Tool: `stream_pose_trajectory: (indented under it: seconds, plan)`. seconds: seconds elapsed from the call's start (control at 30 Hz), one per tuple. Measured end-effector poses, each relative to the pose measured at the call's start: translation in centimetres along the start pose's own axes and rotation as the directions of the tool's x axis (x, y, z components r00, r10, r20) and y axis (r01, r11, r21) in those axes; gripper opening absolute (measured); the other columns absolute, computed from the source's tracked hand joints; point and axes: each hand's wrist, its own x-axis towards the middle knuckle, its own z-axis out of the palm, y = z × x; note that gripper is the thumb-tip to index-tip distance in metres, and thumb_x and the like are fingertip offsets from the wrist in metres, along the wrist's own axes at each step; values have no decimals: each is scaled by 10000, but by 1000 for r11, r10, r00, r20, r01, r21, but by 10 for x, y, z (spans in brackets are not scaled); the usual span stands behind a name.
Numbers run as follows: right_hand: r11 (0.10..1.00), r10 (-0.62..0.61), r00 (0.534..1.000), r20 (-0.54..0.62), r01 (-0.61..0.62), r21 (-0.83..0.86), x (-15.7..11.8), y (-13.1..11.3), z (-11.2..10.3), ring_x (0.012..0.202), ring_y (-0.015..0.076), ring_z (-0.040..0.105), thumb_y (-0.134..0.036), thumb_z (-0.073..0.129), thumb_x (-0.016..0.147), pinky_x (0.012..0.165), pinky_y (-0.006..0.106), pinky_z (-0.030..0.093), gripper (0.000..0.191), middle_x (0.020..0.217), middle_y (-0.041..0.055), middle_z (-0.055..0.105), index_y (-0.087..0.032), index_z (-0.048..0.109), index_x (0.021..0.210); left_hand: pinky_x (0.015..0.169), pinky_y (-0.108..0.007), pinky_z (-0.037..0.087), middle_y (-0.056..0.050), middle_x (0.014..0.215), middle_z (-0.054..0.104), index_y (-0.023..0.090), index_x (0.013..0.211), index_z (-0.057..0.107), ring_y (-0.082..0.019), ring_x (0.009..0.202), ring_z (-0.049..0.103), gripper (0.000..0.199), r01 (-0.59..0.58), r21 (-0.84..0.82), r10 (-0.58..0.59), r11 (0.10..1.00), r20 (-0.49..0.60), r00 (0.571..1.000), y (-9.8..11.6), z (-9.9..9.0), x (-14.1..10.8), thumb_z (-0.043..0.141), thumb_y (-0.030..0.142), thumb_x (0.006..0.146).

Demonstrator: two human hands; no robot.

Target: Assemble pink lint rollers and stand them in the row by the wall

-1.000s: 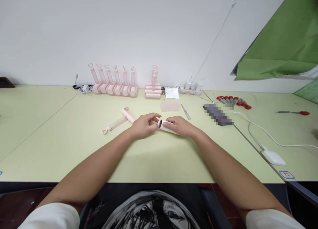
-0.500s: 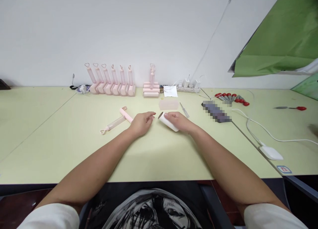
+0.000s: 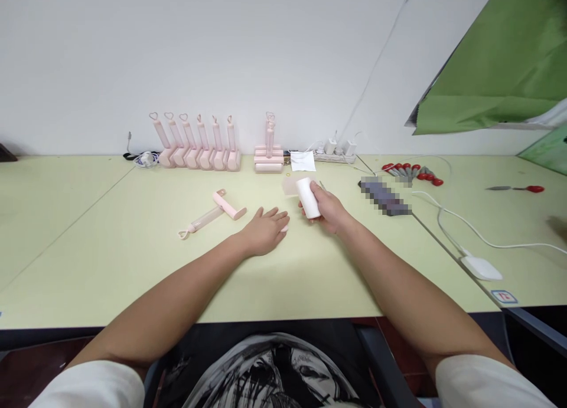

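My right hand [image 3: 328, 208] is wrapped round a white roll [image 3: 308, 198], held nearly upright above the table. My left hand [image 3: 266, 231] lies palm down with its fingers spread; a small pale piece [image 3: 284, 228] shows at its fingertips, mostly hidden. Left of that hand rests a pink roller frame [image 3: 229, 206] with a clear handle [image 3: 206, 219] ending in a heart loop. Behind the roll is a translucent pink cover [image 3: 290, 186], partly hidden by it.
Several pink rollers [image 3: 205, 159] stand by the wall, with more pink pieces [image 3: 269, 167] right of them. A power strip [image 3: 335, 158], a pixelated dark object [image 3: 384, 196], red-handled tools [image 3: 437, 182] and a white charger [image 3: 481, 267] are towards the right.
The white roll has been raised and turned more upright in my right hand. My left hand has moved slightly towards me and right, flattening with spread fingers and uncovering the pink frame's end.
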Motion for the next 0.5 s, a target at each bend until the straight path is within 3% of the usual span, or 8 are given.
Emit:
stream_pose_trajectory:
  seconds: [0.07,0.17,0.23,0.3,0.4,0.5]
  plan:
    - [1000,1,1000,-12,-1,2,0,0,1,491,152,600,-538,480,957,331,237,386,373,730,68,701,-176,561,997,1160,-657,145,-143,1601,304,175,1489,369,-366,1500,187,556,15,-10,-14,1000,76,997,1,-1,-3,374,299,946]
    - [1000,6,1000,-23,-6,2,0,-1,1,486,153,596,-523,484,958,330,235,384,356,704,56,685,-179,563,996,1173,-658,60,-140,1632,208,155,1542,267,-366,1516,99,651,16,-11,-14,1000,120,993,1,0,-4,390,314,923]
    - [1000,4,1000,-4,-4,-11,-1,-1,1,483,154,592,-512,489,957,329,233,382,344,691,50,677,-181,570,1006,1178,-649,45,-151,1628,215,141,1547,255,-373,1513,111,680,28,-58,-24,998,73,997,0,2,-3,410,373,926]
    - [1000,-9,998,58,10,-26,-2,0,2,483,151,584,-497,512,948,329,228,375,332,693,50,676,-179,587,1006,1189,-608,124,-180,1606,270,131,1550,242,-369,1496,201,726,62,-196,-76,979,-66,995,-2,2,-1,434,461,932]
    - [998,-30,980,194,39,-42,-7,6,6,491,141,573,-498,578,906,333,216,366,331,707,54,679,-173,618,958,1123,-489,350,-178,1512,449,183,1565,187,-313,1390,435,786,51,-547,-247,836,-291,924,-5,0,2,482,534,926]
    - [994,-53,945,323,80,-72,-15,11,15,483,126,545,-518,598,880,331,210,358,366,715,67,682,-155,642,882,960,-380,496,-120,1229,681,202,1507,333,-245,1112,656,742,-49,-812,-367,582,-316,875,-7,-3,4,587,507,880]
